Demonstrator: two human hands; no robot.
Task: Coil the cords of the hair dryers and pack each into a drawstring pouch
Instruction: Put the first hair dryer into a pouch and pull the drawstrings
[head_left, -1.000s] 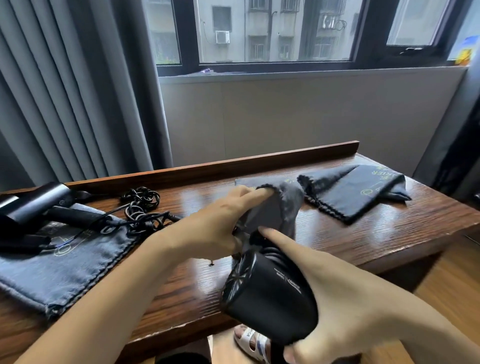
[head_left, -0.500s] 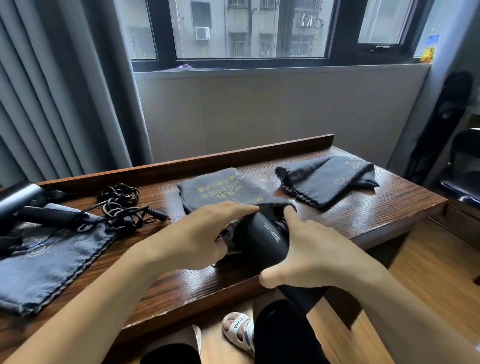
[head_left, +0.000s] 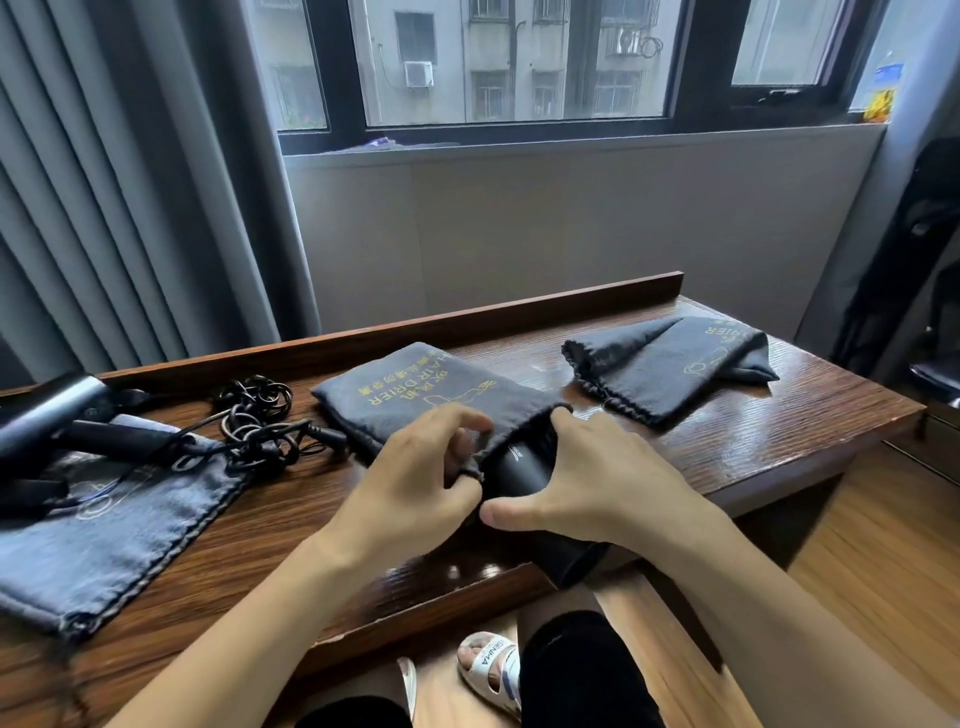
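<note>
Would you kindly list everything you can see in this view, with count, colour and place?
Hair dryers: 2, black; one entering the middle pouch, one far left.
Drawstring pouches: 3, dark grey; left, middle, right.
Cord: 1, black, tangled, left of the middle pouch.
Table: 1, brown wood.
Curtain: grey, left.
Window: dark frame, behind.
Sandal: 1, white, on the floor below.
Left hand: grips the pouch mouth.
Right hand: holds the dryer.

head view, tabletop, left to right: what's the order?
Hair dryer on a flat pouch → tangled cord → left hand → second dryer going into the middle pouch → right hand → far pouch.
</note>
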